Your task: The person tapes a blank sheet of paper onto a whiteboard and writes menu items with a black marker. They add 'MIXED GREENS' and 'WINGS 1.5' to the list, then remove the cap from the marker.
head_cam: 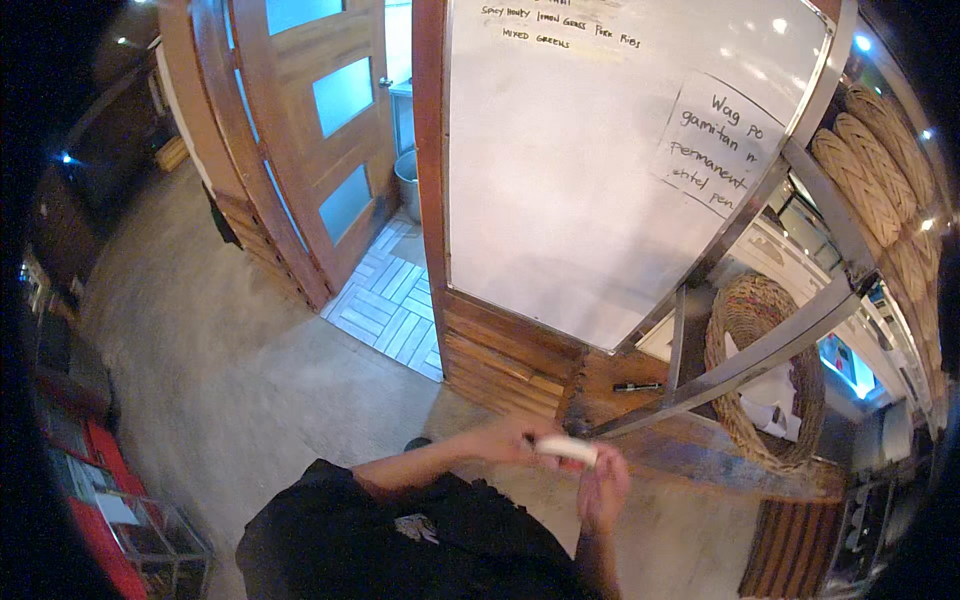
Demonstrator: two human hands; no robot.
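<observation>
A small whitish object (567, 450), blurred, is held between both hands in front of my body, with a bit of red or orange under it. My left hand (517, 441) grips its left end, and my right hand (606, 480) has the right end in its fingers. What the object is, I cannot tell. Beyond the hands rises a whiteboard (555, 202) with handwriting. A black marker pen (637, 387) lies on a wooden ledge (622, 367) below the board, touched by neither hand.
On the right, a metal frame (772, 337) crosses before a woven basket (765, 300) holding white paper or cloth. Woven rolls (862, 172) are stacked above. An open wooden door (300, 112) and a grey bin (407, 180) are at the upper left. A wire rack (169, 547) stands lower left.
</observation>
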